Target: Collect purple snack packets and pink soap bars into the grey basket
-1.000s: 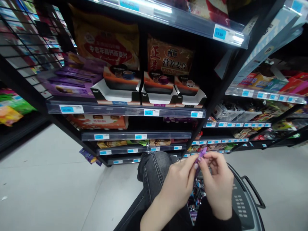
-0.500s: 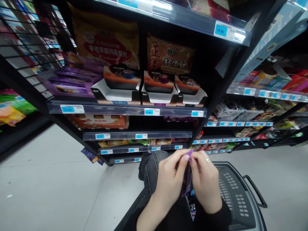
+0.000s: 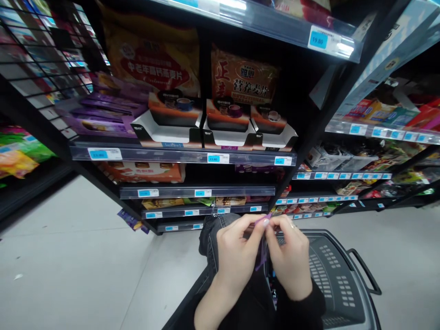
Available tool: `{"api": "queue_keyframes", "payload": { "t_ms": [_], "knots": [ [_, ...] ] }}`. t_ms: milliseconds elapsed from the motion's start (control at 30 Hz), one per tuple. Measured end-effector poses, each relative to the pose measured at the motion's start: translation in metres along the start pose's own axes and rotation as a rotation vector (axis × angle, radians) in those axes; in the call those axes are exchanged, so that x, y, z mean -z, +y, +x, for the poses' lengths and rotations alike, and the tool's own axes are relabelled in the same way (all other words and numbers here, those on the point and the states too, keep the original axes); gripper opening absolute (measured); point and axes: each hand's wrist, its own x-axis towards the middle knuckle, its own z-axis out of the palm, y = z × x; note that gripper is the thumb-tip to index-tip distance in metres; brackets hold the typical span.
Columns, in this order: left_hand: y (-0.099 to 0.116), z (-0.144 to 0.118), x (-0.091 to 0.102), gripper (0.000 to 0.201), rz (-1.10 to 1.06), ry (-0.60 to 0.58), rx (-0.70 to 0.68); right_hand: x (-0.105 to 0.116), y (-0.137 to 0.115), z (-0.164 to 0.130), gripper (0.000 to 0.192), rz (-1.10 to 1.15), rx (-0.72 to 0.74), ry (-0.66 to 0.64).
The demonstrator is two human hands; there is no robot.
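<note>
Purple wrapper point(image 3: 262, 257) is up btwn the two hands, near side, a bit right of centre; top edge pokes just past the fingertips, thin strip hangs down btwn the palms. L hand point(image 3: 236, 251) pinches it w/ thumb & finger near the top; R hand point(image 3: 290, 256) pinches right beside, tips close together. Can't tell what's inside.

Jeans leg point(image 3: 212, 229) is beyond & left of L hand. Grey basket point(image 3: 367, 300), slotted, is just right; R hand overlaps its left part in view, height above can't be told. Its rim curves round far & right; black handle point(image 3: 367, 271) juts right, over the floor.

Room: pale floor point(image 3: 89, 270) spreads wide left of the leg, also right of basket. Far side, shelf edge point(image 3: 172, 155) runs across, w/ orange-black boxes point(image 3: 227, 117) and, at left, purple packets point(image 3: 103, 110) behind it; hands are nearer, apart from it. Low left corner of the unit: dark purple packet point(image 3: 133, 222) sticks out past the post.
</note>
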Motion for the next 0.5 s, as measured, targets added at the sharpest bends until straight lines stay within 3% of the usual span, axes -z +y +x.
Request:
{"api": "queue_keyframes", "payload": {
  "t_ms": [67,233,367,500],
  "knots": [
    [-0.002,0.0,-0.001,0.009,0.034,0.042,0.01,-0.006,-0.005,-0.009,0.003,-0.061,0.007,0.003],
    [-0.009,0.001,-0.004,0.009,0.166,0.138,-0.068,-0.029,-0.004,-0.034,0.014,-0.2,0.025,0.145],
    [-0.011,0.002,-0.006,0.01,0.103,0.117,0.019,-0.041,0.009,-0.042,0.014,-0.077,-0.039,0.199],
    [-0.012,0.004,-0.008,0.011,0.001,0.114,0.104,-0.048,0.012,-0.043,0.018,-0.089,-0.055,0.312]
  ]
}}
